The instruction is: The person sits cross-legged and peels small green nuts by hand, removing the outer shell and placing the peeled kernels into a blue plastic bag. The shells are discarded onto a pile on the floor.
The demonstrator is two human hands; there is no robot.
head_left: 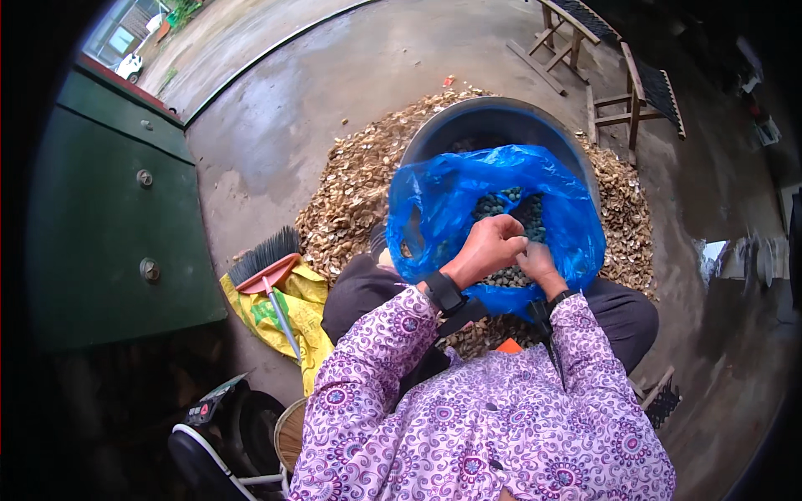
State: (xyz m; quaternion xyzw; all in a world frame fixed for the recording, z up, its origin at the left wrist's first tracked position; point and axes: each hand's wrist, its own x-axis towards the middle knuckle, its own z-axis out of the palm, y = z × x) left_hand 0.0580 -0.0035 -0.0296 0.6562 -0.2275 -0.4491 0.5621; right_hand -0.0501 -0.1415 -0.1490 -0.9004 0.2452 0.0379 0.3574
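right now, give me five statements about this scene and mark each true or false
1. The left hand and right hand are close together over the blue bag. True.
2. The broom lies on a red cloth. False: the broom rests on a yellow sack.
3. Brown shell pieces lie beside the large basin. True.
4. The blue bag is empty. False: it holds small round dark pieces.
5. The green panel is on the left. True.

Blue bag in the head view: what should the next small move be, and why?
Probably part the left hand from the right hand low over the blue bag. They meet above its open mouth, so anything between them, too small to tell, would likely fall among the dark round pieces inside.
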